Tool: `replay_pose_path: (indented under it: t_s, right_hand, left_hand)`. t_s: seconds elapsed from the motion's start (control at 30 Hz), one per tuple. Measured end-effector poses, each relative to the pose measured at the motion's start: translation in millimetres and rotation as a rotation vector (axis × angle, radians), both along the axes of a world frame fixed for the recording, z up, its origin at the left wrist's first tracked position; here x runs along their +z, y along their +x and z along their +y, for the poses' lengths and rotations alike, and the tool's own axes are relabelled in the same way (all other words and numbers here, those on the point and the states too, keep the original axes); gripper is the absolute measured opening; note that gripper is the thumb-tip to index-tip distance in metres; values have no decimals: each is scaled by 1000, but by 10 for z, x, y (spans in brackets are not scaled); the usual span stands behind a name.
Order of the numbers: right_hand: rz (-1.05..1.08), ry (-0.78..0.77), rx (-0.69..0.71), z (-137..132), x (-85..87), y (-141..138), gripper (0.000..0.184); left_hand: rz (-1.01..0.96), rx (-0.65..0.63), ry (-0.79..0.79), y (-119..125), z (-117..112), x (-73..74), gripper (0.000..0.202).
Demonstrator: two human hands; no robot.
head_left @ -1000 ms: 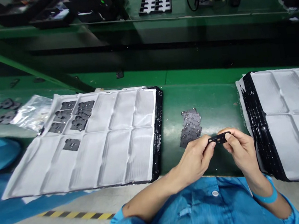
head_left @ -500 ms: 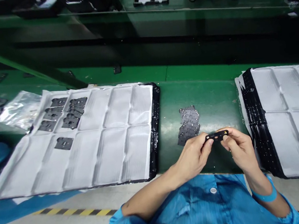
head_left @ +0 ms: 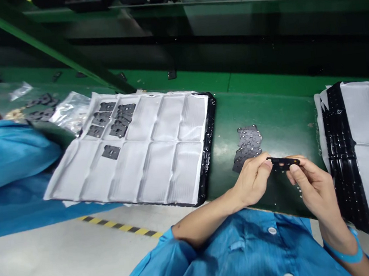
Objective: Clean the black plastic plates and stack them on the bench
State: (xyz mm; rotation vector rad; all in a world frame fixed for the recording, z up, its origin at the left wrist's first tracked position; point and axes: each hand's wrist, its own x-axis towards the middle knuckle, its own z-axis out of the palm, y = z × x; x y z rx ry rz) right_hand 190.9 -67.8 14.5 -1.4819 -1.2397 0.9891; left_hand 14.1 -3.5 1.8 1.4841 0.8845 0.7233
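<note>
Both my hands pinch one small flat black plate over the green bench. My left hand grips its left end with closed fingers. My right hand grips its right end between thumb and fingers. Just beyond my left hand lies a row of several matching black plates on the green surface. To the left sits a black tray lined with white sheet, with several black plates in its far-left pockets.
A stack of black trays topped with white liner stands at the right. A person's blue sleeve is at the left, beside clear bags and loose black parts. A green diagonal frame bar crosses behind.
The view has shifted, so everything sits further right and the neighbour's sleeve shows more. My hands still hold the plate, now tilted nearly edge-on.
</note>
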Motion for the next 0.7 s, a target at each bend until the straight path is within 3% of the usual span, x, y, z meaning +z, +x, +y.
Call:
replay_pose_path:
  t_s: [0.13,0.33,0.7]
  right_hand:
    - [-13,23,32,-34,-28,-46,24]
    - [-21,50,35,-52,-93,-97,26]
    - [-42,25,1,-52,-134,-148,29]
  left_hand:
    - [-33,67,-33,28,12,-81,36]
    - [-47,104,-77,37,13,-139,34]
    - [-26,110,5,21,22,-169,32]
